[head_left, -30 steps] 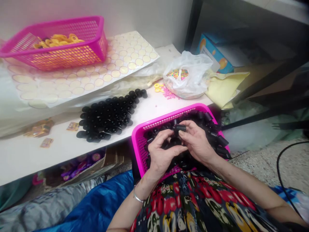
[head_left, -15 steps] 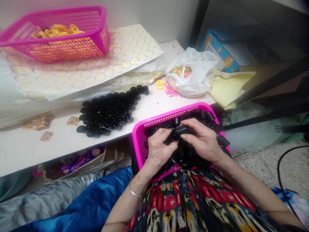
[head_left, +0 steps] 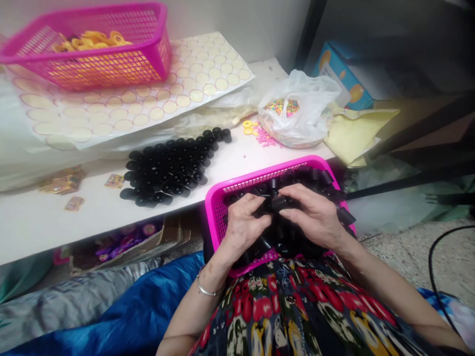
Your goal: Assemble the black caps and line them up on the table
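A pink basket (head_left: 222,195) full of small black plastic tubes sits on my lap against the table edge. Both my hands are in it. My right hand (head_left: 315,217) pinches one black tube (head_left: 279,202) between thumb and fingers. My left hand (head_left: 243,225) is curled beside it, its fingertips on the same tube's left end. On the white table, a cluster of black tubes (head_left: 170,165) stands upright in tight rows, left of the basket.
A second pink basket (head_left: 96,59) with yellow rings sits at the back left on a sheet of round stickers (head_left: 148,106). A plastic bag of coloured beads (head_left: 297,111), yellow paper (head_left: 356,133) and a blue box (head_left: 339,74) lie to the right. A black cable (head_left: 436,257) crosses the floor.
My hands have sunk slightly lower into the basket with the black tube still between them. The view has shifted a little.
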{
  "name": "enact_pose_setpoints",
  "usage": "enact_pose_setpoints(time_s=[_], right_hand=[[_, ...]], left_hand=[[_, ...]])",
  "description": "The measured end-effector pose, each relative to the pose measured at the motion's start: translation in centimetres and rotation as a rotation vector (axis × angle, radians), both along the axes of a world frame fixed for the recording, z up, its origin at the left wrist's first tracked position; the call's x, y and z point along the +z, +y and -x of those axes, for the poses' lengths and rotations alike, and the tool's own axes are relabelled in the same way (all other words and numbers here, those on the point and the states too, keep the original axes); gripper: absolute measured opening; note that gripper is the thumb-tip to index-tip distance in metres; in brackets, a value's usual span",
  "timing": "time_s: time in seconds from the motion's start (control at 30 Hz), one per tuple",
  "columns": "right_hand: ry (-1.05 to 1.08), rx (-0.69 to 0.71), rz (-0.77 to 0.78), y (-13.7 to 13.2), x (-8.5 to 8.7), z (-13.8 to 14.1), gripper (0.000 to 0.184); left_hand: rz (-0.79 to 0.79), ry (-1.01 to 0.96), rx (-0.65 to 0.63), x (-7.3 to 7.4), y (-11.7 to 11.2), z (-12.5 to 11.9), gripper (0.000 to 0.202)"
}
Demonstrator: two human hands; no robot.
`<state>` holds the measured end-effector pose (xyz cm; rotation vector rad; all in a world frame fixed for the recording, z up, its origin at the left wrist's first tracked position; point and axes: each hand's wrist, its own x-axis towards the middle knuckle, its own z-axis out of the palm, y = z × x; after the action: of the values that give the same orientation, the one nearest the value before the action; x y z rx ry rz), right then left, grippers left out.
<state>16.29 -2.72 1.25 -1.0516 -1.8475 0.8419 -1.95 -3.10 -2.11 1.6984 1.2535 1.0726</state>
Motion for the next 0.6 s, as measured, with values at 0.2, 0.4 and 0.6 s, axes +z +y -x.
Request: enact_pose_setpoints(time_s=[0.2, 0.4, 0.6], right_hand=[[-0.023, -0.006, 0.002, 0.09, -0.22, 0.17, 0.029], [-0.096, 0.090, -0.070, 0.44, -0.29, 0.12, 0.029], [-0.427, 0.272, -0.080, 0.09, -1.01, 0.74, 0.060]], left_hand=[[0.043, -0.015, 0.005, 0.04, -0.18, -0.22, 0.025], [0.022, -0.012, -0.044, 0.13, -0.08, -0.29, 0.027], [0.000, -0.025, 0.007, -0.02, 0.22, -0.49, 0.009]])
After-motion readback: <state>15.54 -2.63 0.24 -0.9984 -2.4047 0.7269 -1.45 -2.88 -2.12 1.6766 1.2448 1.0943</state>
